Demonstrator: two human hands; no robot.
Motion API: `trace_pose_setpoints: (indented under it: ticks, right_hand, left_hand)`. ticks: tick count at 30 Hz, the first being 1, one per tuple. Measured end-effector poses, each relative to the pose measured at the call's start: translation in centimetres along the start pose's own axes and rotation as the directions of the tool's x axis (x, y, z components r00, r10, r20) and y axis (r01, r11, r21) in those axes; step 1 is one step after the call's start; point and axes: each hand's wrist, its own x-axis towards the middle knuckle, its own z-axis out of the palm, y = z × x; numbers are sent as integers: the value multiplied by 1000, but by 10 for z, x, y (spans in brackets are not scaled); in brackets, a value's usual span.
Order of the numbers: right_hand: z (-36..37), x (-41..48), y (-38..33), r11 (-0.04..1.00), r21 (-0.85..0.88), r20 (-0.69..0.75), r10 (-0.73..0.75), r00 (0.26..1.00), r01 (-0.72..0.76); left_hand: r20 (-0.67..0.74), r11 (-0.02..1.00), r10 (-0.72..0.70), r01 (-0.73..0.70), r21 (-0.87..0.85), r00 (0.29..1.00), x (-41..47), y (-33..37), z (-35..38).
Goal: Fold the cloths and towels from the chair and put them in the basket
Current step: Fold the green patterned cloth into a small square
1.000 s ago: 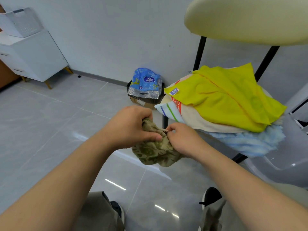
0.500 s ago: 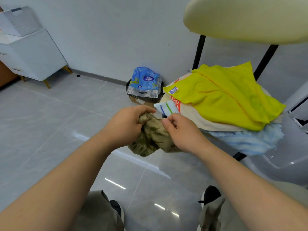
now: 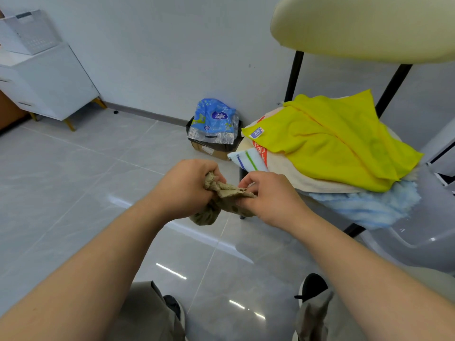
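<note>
- Close in front of the person, the left hand (image 3: 187,188) and right hand (image 3: 268,198) each pinch 1 olive patterned cloth (image 3: 225,191). 0.5 s ago the 2 hands nearly touched; now they have drawn apart, stretching its top edge between them.
- That suggests the bunched cloth is being opened out, and folding has not begun.
- Just beyond, on the chair (image 3: 364,25), 4 pieces wait: 1 yellow cloth (image 3: 332,141), 1 cream towel (image 3: 290,174), 1 striped towel (image 3: 246,159), 1 fluffy blue towel (image 3: 369,205).
- Far left, 1 white basket (image 3: 32,30) sits on a cabinet (image 3: 49,80), well apart.
</note>
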Motion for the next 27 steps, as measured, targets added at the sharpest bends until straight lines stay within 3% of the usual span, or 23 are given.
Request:
trace_pose_setpoints:
  ticks: [5,16,27]
  right_hand:
    - [1,0,2,989,-149,-104,0,995,-15]
    - [1,-3,-1,997,-76,-182,-39,983,26]
    - [2,0,3,980,-159,-215,-156,964,123]
  left_hand:
    - [-34,998,53,-54,-23,998,-1,1,0]
    - [25,993,49,-51,103,999,1,1,1]
    - [36,998,61,-60,-16,998,0,-2,0]
